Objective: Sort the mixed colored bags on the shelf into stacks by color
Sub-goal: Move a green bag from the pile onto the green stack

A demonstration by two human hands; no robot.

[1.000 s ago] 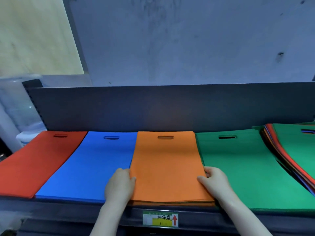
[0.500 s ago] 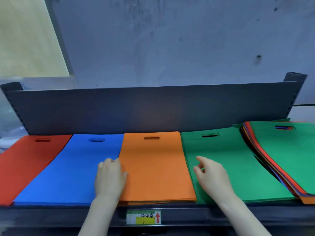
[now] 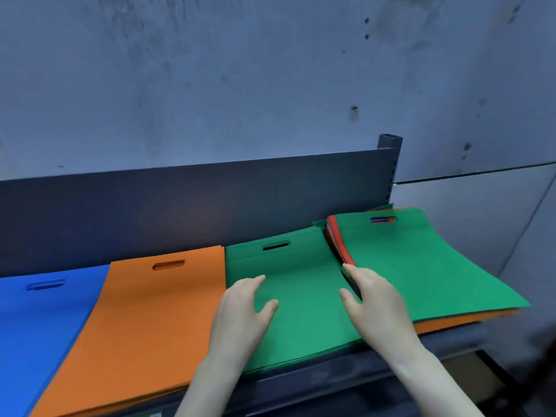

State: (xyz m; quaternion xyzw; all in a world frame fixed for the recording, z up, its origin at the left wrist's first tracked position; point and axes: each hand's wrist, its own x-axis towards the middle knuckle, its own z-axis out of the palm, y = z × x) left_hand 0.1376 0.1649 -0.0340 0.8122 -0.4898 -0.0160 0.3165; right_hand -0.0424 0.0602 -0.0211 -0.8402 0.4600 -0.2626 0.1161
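A stained grey concrete wall [image 3: 240,70] is filling the top, a dark back panel [image 3: 180,212] is running beneath it, meeting a slotted upright post [image 3: 389,164]; a pale panel [image 3: 481,212] is showing at right.

- The bare left hand [image 3: 243,308] shows its back, with slim fingers.
- The bare right hand [image 3: 376,299] looks alike; its nails are too blurred to tell.
- The left forearm [image 3: 207,383] and right forearm [image 3: 427,377] are bare down to the view's lower edge, with slender wrists.

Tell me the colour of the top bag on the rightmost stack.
The top bag is green, in the head view.
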